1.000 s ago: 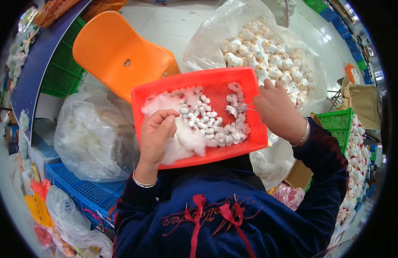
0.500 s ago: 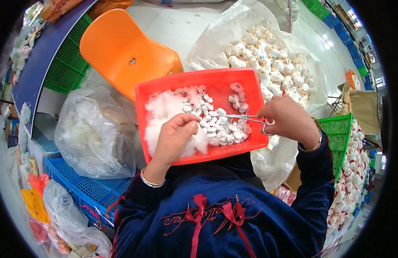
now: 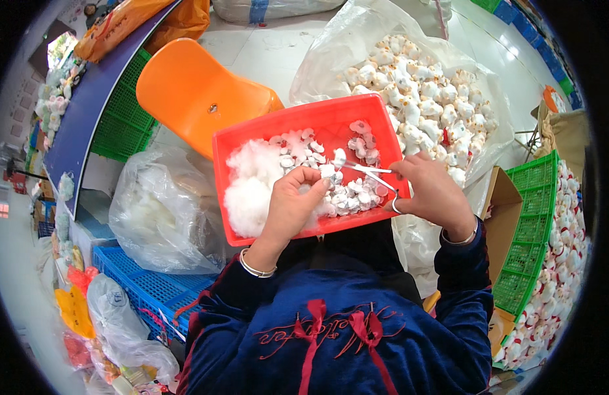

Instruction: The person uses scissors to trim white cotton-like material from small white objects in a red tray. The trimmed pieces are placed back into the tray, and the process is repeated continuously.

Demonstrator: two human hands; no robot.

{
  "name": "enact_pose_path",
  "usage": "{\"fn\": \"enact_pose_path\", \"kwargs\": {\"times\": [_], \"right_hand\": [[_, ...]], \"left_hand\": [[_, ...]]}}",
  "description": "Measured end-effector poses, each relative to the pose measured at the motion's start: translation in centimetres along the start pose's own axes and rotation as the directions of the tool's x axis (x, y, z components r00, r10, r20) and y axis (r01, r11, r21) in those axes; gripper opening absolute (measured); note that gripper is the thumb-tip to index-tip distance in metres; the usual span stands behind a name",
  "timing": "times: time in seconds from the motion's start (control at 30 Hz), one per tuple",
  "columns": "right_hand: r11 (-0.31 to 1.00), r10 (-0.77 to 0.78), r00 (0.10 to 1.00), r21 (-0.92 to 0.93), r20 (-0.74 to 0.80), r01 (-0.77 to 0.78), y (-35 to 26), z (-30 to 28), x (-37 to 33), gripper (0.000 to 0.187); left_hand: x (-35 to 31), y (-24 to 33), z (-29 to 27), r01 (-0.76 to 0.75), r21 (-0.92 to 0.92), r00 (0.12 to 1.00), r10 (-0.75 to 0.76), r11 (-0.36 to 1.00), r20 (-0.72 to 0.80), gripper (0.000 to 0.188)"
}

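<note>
A red plastic tray (image 3: 304, 117) rests in front of my body. It holds fluffy white stuffing (image 3: 246, 197) on the left and many small white-and-grey pieces (image 3: 352, 197) at the middle and right. My right hand (image 3: 435, 191) grips scissor-handled forceps (image 3: 370, 169) by the finger loops, with the tips pointing left over the tray. A small white piece (image 3: 340, 157) shows at those tips. Over the tray's middle, my left hand (image 3: 292, 205) is closed in a pinch close to the forceps tips. What lies between its fingertips is too small to make out.
An orange chair (image 3: 199, 92) stands beyond the tray's left corner. Beyond the right side lies a clear bag (image 3: 317, 62) of small white stuffed figures (image 3: 423, 99). A bag of stuffing (image 3: 163, 204) sits above a blue crate (image 3: 146, 280) at left. Green crates (image 3: 529, 224) stand at right.
My left hand has moved right, closer to the forceps. The forceps have tilted, their tips now higher and a white piece showing there. The view has shifted slightly.
</note>
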State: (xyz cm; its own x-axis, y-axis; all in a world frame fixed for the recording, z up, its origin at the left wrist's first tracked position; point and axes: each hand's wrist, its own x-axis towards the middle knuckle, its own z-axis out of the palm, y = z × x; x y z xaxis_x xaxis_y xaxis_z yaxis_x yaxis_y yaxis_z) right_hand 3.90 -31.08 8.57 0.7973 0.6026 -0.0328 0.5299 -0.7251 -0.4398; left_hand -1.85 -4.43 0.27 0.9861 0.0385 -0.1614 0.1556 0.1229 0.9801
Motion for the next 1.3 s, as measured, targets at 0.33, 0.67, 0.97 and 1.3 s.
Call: {"fn": "enact_pose_path", "kwargs": {"times": [0.33,0.67,0.97,1.3], "right_hand": [[0.948,0.164,0.962,0.235,0.217,-0.214,0.9,-0.1,-2.3,0.034],[1.000,0.001,0.991,0.022,-0.131,0.002,2.7,2.3,-4.0,0.033],[0.915,0.127,0.988,-0.396,0.090,-0.082,5.3,-1.5,-6.0,0.023],[0.996,0.086,0.995,-0.002,-0.049,-0.087,3.0,-1.9,-4.7,0.036]], "left_hand": [[-0.4,1.1,1.0,-0.024,-0.021,0.999,0.024,0.999,0.032,0.017],[-1.8,2.3,2.8,-0.081,0.204,0.997,0.079,0.976,0.015,0.016],[-1.9,2.5,2.6,-0.023,0.099,1.000,0.023,0.995,0.001,0.032],[-1.6,-0.2,0.5,0.003,-0.075,0.999,0.000,0.997,0.039,0.013]]}}
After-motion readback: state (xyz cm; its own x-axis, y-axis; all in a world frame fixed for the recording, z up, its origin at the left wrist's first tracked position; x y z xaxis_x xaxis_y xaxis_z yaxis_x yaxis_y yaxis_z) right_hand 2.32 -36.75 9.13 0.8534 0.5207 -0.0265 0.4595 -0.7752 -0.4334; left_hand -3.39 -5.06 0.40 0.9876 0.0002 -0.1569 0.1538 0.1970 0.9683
